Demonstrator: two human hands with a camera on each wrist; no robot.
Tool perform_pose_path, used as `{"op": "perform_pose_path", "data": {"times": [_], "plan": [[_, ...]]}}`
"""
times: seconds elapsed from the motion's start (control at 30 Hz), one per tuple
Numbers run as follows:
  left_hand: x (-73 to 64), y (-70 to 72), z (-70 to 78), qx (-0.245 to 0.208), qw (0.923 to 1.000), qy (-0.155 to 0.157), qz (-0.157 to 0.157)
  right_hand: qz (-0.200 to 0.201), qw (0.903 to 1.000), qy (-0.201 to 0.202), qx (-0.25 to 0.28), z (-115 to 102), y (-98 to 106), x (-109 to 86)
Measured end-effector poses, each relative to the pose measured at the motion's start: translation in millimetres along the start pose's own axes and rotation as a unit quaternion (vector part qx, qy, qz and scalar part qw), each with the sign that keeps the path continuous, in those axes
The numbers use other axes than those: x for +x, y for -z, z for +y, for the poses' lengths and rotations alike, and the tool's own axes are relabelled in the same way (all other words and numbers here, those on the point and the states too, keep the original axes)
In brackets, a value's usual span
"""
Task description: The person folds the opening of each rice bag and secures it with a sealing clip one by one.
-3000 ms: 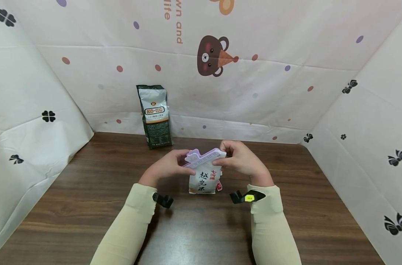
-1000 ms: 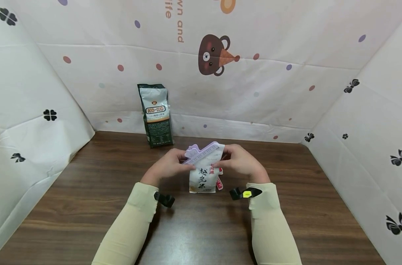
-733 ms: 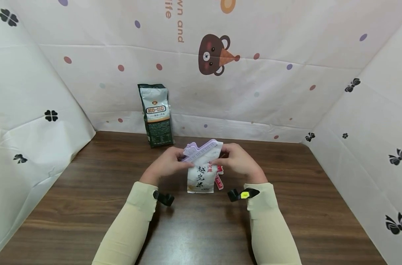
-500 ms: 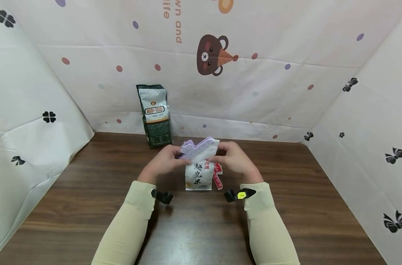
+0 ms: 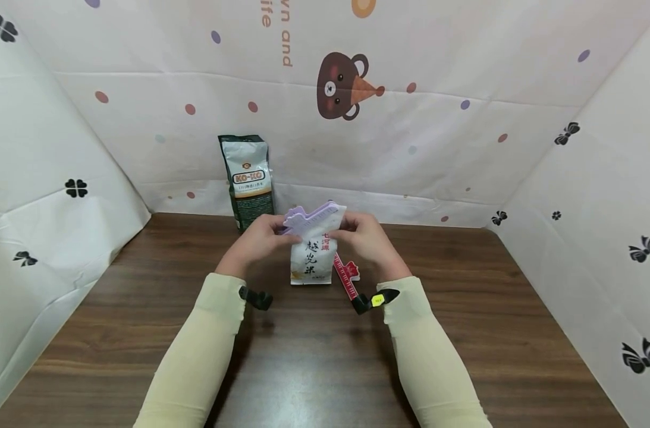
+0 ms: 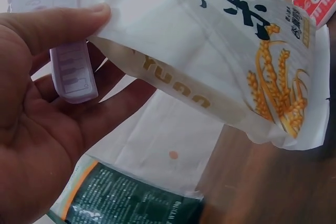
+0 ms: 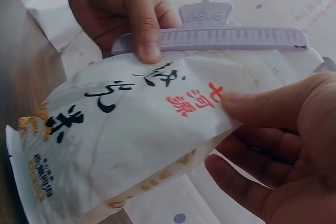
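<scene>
A small white rice bag with black and red characters stands upright or is held just above the table; I cannot tell which. A lilac bag clip with a ruler-like bar lies slanted across its top. My left hand pinches the bag's left upper side at the clip's end, thumb in front and fingers behind, as the left wrist view shows. My right hand grips the right upper side below the clip's other end, thumb near the red characters. A red bag clip lies behind the bag to the right, partly covered.
A green and silver KO-KO bag stands at the back left against the patterned white cloth wall. The brown wooden table runs between cloth sides. Black wrist cameras are on both sleeves.
Both hands have carried the rice bag and lilac clip a little left and toward the back wall. More of the red clip shows. The right hand has shifted down the bag's edge.
</scene>
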State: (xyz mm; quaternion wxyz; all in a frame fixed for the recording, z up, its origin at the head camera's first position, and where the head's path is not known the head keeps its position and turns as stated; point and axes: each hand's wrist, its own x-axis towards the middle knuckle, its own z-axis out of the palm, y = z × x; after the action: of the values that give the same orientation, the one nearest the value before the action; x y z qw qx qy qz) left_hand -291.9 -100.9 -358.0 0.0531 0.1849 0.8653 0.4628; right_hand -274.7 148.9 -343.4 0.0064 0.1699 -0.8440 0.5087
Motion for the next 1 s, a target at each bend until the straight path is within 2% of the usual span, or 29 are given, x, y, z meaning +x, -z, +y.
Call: {"op": "perform_pose_path", "data": {"times": [0.27,0.43,0.67,0.87,1.0], "plan": [[19.4,11.1,4.9,0.021,0.9992,0.032,0.009,0.017,0.9996,-0.021,0.006,-3.2,-0.1,24.1],[33.5,13.6,5.1,0.019,0.9985,0.049,0.018,0.036,0.9989,0.002,-0.03,-3.4,3.0,39.8],[54.7,13.2,6.2,0.031,0.9977,0.043,0.043,0.059,0.9971,-0.012,-0.046,1.8,7.4,59.9],[72.7,7.9,8.5,0.028,0.9964,0.053,0.06,0.082,0.9959,-0.023,-0.031,6.9,14.0,74.0],[84.1,3.3,9.2,0.025,0.9964,0.042,0.069,0.094,0.9948,-0.036,-0.018,9.2,19.6,81.1]]}}
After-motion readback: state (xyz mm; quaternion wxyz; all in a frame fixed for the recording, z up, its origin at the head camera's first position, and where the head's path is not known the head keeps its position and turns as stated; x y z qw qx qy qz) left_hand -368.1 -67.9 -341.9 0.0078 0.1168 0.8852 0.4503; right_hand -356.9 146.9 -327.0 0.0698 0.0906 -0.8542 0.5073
